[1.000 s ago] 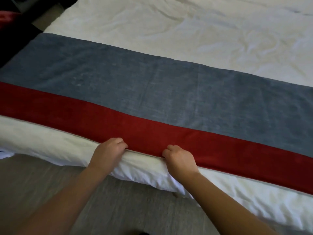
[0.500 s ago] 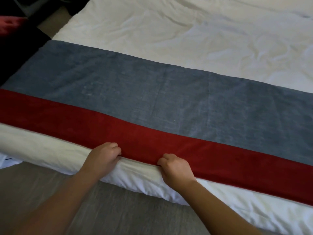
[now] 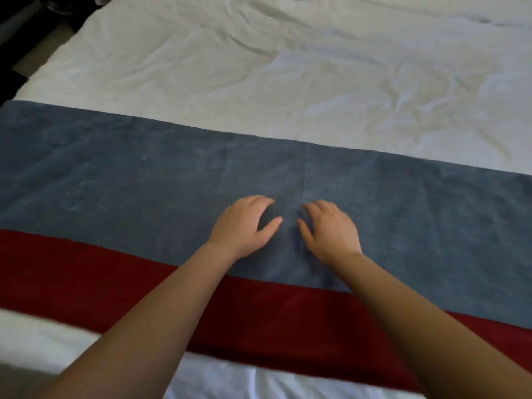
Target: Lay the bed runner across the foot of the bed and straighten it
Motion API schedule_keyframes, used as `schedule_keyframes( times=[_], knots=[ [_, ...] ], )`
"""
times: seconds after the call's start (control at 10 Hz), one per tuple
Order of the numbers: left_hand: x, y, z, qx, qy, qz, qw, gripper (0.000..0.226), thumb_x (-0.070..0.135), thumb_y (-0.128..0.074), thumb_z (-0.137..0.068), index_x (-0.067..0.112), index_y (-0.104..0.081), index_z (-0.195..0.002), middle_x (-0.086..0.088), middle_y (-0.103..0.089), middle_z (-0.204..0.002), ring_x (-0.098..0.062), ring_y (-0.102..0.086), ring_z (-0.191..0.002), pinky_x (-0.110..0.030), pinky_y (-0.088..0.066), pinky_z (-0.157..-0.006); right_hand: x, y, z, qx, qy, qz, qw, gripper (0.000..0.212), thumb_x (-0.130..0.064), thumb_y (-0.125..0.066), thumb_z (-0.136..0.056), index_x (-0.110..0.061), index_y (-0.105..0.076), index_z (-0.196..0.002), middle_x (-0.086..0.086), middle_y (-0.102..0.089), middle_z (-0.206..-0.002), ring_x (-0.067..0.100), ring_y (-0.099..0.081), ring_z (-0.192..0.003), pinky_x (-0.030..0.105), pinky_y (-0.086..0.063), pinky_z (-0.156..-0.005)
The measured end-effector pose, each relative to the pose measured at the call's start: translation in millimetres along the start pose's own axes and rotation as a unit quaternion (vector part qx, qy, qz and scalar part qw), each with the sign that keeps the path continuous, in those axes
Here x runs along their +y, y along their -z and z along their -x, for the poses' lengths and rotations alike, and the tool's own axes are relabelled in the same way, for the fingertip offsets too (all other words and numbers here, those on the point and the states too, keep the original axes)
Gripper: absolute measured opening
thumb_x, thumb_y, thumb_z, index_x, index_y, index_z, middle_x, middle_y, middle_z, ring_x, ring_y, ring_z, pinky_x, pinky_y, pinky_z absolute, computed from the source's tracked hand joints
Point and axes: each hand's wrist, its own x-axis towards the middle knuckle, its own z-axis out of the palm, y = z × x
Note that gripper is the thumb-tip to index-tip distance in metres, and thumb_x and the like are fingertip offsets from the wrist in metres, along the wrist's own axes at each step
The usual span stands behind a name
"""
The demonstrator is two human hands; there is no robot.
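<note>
The bed runner (image 3: 115, 180) lies flat across the foot of the bed, a wide blue-grey band with a red stripe along its near edge. My left hand (image 3: 244, 223) and my right hand (image 3: 331, 228) rest side by side, palms down, on the middle of the blue-grey band, a little apart. Their fingers are spread and slightly bent, touching the fabric and holding nothing. A faint crease runs up the band just past my right hand.
The white bed sheet (image 3: 288, 76) stretches beyond the runner, wrinkled, mostly at the right. A strip of white bedding (image 3: 218, 378) shows below the red stripe at the bed's near edge. Dark furniture (image 3: 11, 21) stands past the bed's far left corner.
Both hands let go of the runner's near red edge and moved forward onto the blue-grey band, closer together. The view has shifted forward over the bed.
</note>
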Motion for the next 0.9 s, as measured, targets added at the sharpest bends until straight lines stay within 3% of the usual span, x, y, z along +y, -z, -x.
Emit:
schedule_keyframes(
  times=[0.3, 0.4, 0.6, 0.7, 0.8, 0.9],
  knots=[
    [38.7, -30.3, -172.2, -0.024, 0.031, -0.062, 0.997, 0.053, 0.052, -0.041, -0.091, 0.013, -0.053, -0.126, -0.006, -0.058, -0.125, -0.026, -0.051, -0.117, -0.042, -0.045, -0.094, 122.2, 19.1, -111.9, -0.003, -0.035, 0.030, 0.999, 0.039, -0.038, -0.042, -0.095, -0.010, -0.054, -0.120, 0.009, -0.056, -0.120, 0.029, -0.050, -0.111, 0.039, -0.040, -0.089],
    [40.1, -43.7, -195.1, -0.037, 0.008, -0.083, 0.996, 0.052, 0.048, -0.037, -0.095, 0.012, -0.052, -0.129, -0.006, -0.055, -0.132, -0.026, -0.049, -0.122, -0.041, -0.042, -0.097, 137.1, 6.1, -133.3, -0.001, -0.001, 0.013, 1.000, 0.043, -0.035, -0.040, -0.096, -0.012, -0.048, -0.131, 0.007, -0.053, -0.130, 0.027, -0.048, -0.119, 0.039, -0.037, -0.097],
    [27.1, -61.4, -214.3, -0.102, 0.014, -0.135, 0.986, 0.057, 0.046, -0.026, -0.099, 0.012, -0.034, -0.145, -0.005, -0.031, -0.153, -0.020, -0.026, -0.141, -0.039, -0.026, -0.113, 149.7, -14.6, -150.6, -0.052, 0.022, 0.075, 0.996, 0.048, -0.039, -0.031, -0.099, -0.017, -0.039, -0.141, 0.000, -0.040, -0.147, 0.022, -0.033, -0.136, 0.043, -0.021, -0.113],
    [31.7, -57.5, -218.2, -0.120, 0.016, -0.140, 0.983, 0.056, 0.045, -0.026, -0.099, 0.011, -0.041, -0.140, -0.006, -0.040, -0.147, -0.022, -0.034, -0.137, -0.040, -0.032, -0.108, 148.9, -12.4, -149.8, -0.089, 0.013, 0.083, 0.992, 0.051, -0.042, -0.029, -0.099, -0.019, -0.034, -0.145, -0.001, -0.034, -0.151, 0.021, -0.026, -0.140, 0.046, -0.017, -0.116],
    [41.2, -37.3, -223.9, -0.080, -0.001, -0.129, 0.988, 0.050, 0.046, -0.029, -0.097, 0.011, -0.056, -0.120, -0.007, -0.056, -0.123, -0.026, -0.050, -0.117, -0.040, -0.043, -0.092, 147.0, 9.4, -152.1, -0.063, -0.014, 0.052, 0.997, 0.047, -0.041, -0.030, -0.098, -0.019, -0.043, -0.137, 0.003, -0.043, -0.143, 0.023, -0.034, -0.135, 0.045, -0.018, -0.115],
    [48.7, -6.9, -231.5, -0.040, 0.012, -0.095, 0.995, 0.050, 0.047, -0.032, -0.097, 0.013, -0.054, -0.126, -0.009, -0.054, -0.131, -0.027, -0.048, -0.121, -0.041, -0.041, -0.096, 143.3, 45.9, -158.6, -0.016, -0.052, 0.032, 0.998, 0.046, -0.041, -0.035, -0.097, -0.014, -0.048, -0.131, 0.007, -0.051, -0.136, 0.026, -0.043, -0.128, 0.041, -0.026, -0.110]
  ],
)
